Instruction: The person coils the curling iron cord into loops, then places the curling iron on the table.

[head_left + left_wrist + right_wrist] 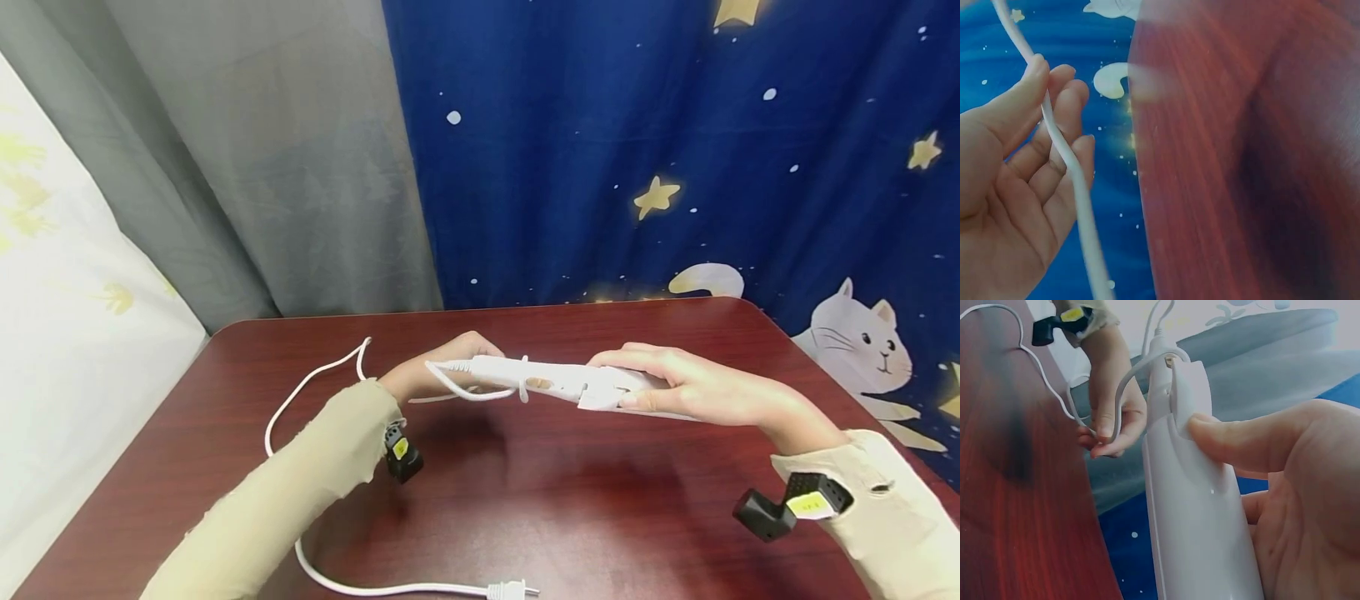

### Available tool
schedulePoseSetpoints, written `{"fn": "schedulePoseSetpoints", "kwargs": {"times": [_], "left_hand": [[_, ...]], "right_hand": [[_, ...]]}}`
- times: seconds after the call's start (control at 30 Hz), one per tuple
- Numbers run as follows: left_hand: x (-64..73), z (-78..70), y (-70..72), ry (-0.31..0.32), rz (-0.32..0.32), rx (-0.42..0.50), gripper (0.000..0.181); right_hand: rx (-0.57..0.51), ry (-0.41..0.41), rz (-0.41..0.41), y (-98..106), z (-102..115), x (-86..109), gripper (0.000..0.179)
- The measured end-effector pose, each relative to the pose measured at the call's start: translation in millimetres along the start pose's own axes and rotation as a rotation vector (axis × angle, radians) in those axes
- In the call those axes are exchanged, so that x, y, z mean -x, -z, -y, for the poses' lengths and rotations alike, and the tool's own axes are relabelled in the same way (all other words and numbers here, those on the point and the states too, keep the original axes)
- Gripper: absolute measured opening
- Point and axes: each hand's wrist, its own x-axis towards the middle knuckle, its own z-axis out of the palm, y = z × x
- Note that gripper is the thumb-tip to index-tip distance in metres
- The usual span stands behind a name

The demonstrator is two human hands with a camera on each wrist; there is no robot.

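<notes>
The right hand (697, 387) grips the white hair styling iron (566, 379) around its wider body, thumb opposing fingers, above the red-brown table (600, 533). The left hand (1016, 181) pinches the power cord (1087, 212) between thumb and fingers, remaining palm exposed. The two-prong plug (510, 591) lies near the table's front edge.

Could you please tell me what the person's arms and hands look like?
The left sleeve and right sleeve are long and cream-coloured. A black device with a yellow label sits at each wrist. The left hand and right hand are bare, without gloves.
</notes>
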Motion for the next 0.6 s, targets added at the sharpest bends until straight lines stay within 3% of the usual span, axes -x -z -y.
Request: {"fn": "schedulePoseSetpoints", "kwargs": {"times": [0.07,0.3,0.47,0.6], "left_hand": [[-1.7,0.3,5.3,-0.006,0.012,-0.055,0.007],[2.6,-13.0,22.0,0.111,-0.015,-0.003,0.01],[6.4,-27.3,31.8,0.067,-0.057,-0.086,0.013],[6.2,-37.0,32.8,0.048,-0.042,-0.144,0.011]], "right_hand": [[-0.004,0.014,0.019,-2,0,-0.8,0.039],[-0.023,0.013,0.087,-6,-3,-0.4,0.037],[-0.006,0.006,0.122,-8,-4,-1.2,0.034],[0.006,0.008,0.146,-10,-4,-3.0,0.034]]}}
